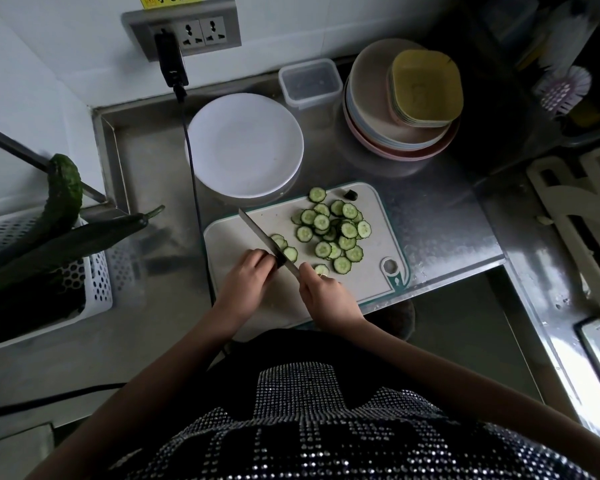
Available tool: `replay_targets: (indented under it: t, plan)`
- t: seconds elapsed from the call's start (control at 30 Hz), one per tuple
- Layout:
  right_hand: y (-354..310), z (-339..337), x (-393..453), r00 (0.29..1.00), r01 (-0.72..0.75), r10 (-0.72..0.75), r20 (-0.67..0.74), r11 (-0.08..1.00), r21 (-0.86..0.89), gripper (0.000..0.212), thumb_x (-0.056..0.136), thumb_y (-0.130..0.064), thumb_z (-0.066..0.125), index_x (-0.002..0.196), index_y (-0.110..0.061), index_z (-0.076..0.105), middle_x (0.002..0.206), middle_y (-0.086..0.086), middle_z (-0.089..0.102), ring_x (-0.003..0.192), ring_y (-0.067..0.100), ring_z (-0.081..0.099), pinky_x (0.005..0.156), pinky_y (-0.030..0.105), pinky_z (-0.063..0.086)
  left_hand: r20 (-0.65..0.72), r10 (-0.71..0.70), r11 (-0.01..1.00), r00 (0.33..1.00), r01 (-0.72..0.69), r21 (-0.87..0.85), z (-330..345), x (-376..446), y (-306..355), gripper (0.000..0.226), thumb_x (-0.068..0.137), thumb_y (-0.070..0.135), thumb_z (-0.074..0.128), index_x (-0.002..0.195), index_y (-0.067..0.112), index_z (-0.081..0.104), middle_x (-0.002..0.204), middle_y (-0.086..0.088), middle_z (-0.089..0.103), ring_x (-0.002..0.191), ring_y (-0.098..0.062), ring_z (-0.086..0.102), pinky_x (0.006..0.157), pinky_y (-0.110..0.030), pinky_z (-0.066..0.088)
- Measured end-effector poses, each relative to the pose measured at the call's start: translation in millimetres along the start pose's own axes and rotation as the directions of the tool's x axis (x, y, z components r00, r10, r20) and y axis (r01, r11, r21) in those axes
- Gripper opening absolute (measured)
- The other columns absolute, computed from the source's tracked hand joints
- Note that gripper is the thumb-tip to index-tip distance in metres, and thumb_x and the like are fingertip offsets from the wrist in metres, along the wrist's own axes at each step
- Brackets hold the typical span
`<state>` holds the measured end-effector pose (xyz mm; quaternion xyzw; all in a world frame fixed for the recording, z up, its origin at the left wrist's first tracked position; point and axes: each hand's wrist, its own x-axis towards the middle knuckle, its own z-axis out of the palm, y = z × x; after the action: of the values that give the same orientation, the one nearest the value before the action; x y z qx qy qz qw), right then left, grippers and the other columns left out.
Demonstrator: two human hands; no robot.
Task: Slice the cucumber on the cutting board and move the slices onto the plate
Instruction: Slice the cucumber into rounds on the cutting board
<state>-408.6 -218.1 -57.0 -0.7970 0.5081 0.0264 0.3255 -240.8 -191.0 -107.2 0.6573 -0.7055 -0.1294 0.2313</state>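
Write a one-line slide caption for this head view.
Right hand holds knife, left hand steadies cucumber end, slices piled on board, plate bare.

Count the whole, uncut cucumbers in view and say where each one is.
2. One cucumber stands steeply, leaning out of the white basket at the left. The other cucumber lies across that basket, stem toward the cutting board. The basket may hide more.

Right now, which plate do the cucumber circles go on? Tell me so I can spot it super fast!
Find the pale cutting board in the middle of the steel counter, covered in cucumber slices. Just behind its far left corner sits the white plate, right under the wall socket. It is plain white, round and holds nothing, unlike the stack of coloured dishes to its right.
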Motion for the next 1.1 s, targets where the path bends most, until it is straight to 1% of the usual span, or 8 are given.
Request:
replay_targets:
  t: [0.2,0.33,0.43,0.5,0.57,0.67,0.77,1.1]
  plan:
    - [1.8,2.1,1.8,0.998,-0.006,0.008,0.059,1.000,-0.029,0.013,0.097,-0.023,0.036,0.103,-0.012,0.039,0.083,0.025,0.061,0.073,0.045,0.058,0.056,0.038,0.037,-0.007,0.013,1.000,1.000,-0.013,-0.011,5.9,-1.0,-4.2,0.029,0.079,0.022,0.042,0.095,0.005,0.059,0.089,-0.016,0.060,0.089,-0.023,0.044,0.061,-0.036,0.054]
    - [2.4,1.2,5.6,0.986,-0.052,0.059,0.154,0.997,-0.048,0.006,0.093,-0.017,0.039,0.096,-0.017,0.035,0.089,0.022,0.061,0.080,0.041,0.059,0.061,0.035,0.035,-0.004,0.003,0.999,1.000,-0.003,-0.045,12.6,-2.2,-10.6,0.028,0.071,0.003,0.063,0.097,0.011,0.055,0.092,-0.013,0.059,0.088,-0.022,0.047,0.064,-0.035,0.054]
    - [4.2,1.5,5.7,0.987,-0.049,0.056,0.149,0.998,-0.049,0.007,0.092,-0.016,0.039,0.093,-0.019,0.032,0.089,0.021,0.061,0.079,0.041,0.059,0.061,0.035,0.035,-0.001,0.011,0.999,1.000,-0.011,-0.031,10.9,-2.0,-9.2,0.023,0.075,0.008,0.056,0.097,0.011,0.056,0.093,-0.012,0.059,0.087,-0.022,0.049,0.064,-0.034,0.054]
    - [5.7,2.6,4.9,0.992,-0.055,0.057,0.116,0.998,-0.026,0.015,0.093,-0.016,0.039,0.088,-0.023,0.026,0.085,0.019,0.061,0.076,0.041,0.059,0.059,0.035,0.035,0.012,-0.012,0.999,1.000,0.012,-0.041,10.4,-2.1,-9.0,0.027,0.071,0.000,0.066,0.096,0.007,0.060,0.094,-0.013,0.060,0.086,-0.026,0.054,0.064,-0.035,0.054]
    - [5.4,0.7,2.2,0.997,-0.064,0.062,0.050,0.998,0.029,0.012,0.095,-0.019,0.038,0.088,-0.021,0.029,0.080,0.020,0.060,0.071,0.042,0.057,0.056,0.035,0.036,0.030,-0.034,0.998,0.999,0.036,-0.044,8.5,-2.3,-7.3,0.031,0.066,-0.005,0.073,0.094,0.004,0.063,0.093,-0.014,0.060,0.086,-0.027,0.055,0.063,-0.036,0.055]
    - [0.9,-5.6,-2.6,0.998,-0.042,0.046,-0.040,0.993,0.109,0.012,0.096,-0.019,0.038,0.087,-0.018,0.031,0.070,0.018,0.054,0.064,0.044,0.052,0.053,0.037,0.037,-0.005,-0.014,0.998,1.000,0.014,-0.060,5.3,-1.2,-4.5,0.015,0.077,0.011,0.059,0.088,0.003,0.063,0.089,-0.014,0.060,0.086,-0.020,0.047,0.060,-0.035,0.054]
    - [-0.8,-6.0,-3.6,0.999,-0.008,0.012,-0.042,0.994,0.106,0.010,0.096,-0.019,0.038,0.088,-0.016,0.033,0.065,0.013,0.049,0.061,0.043,0.052,0.051,0.035,0.035,0.002,-0.011,0.997,1.000,0.011,-0.071,4.3,-0.8,-4.2,0.029,0.085,0.025,0.044,0.085,0.003,0.063,0.086,-0.012,0.059,0.084,-0.020,0.047,0.060,-0.037,0.053]
    - [0.8,-0.3,-1.1,1.000,0.005,-0.005,-0.001,0.999,0.051,0.011,0.097,-0.023,0.037,0.096,-0.013,0.038,0.077,0.022,0.059,0.066,0.045,0.055,0.055,0.043,0.045,0.017,-0.032,0.998,0.999,0.033,-0.056,5.8,-1.7,-6.5,0.032,0.085,0.027,0.042,0.088,0.003,0.064,0.088,-0.012,0.059,0.086,-0.022,0.047,0.062,-0.038,0.053]
